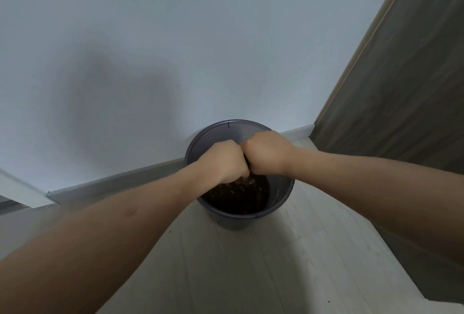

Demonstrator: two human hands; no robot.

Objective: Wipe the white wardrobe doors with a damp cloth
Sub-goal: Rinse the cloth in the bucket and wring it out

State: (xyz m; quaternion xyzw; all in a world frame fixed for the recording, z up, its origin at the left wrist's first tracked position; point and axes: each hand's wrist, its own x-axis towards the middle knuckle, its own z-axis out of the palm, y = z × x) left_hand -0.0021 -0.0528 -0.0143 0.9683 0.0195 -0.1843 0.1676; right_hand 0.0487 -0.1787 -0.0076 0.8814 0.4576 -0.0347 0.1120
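both fists, left hand and right hand, press knuckle to knuckle, clenched round a dark cloth (barely showing between them), directly above the grey bucket of dark water.

Two bare forearms reach forward and inward from the lower corners of the view, converging near the centre. The left hand and right hand are both balled into fists, backs turned up, knuckles pressed against each other, with a sliver of something dark pinched between them where they meet. The left wrist sits slightly lower than the right; the fingers of each grip curl under and out of sight, so what they hold cannot be made out.
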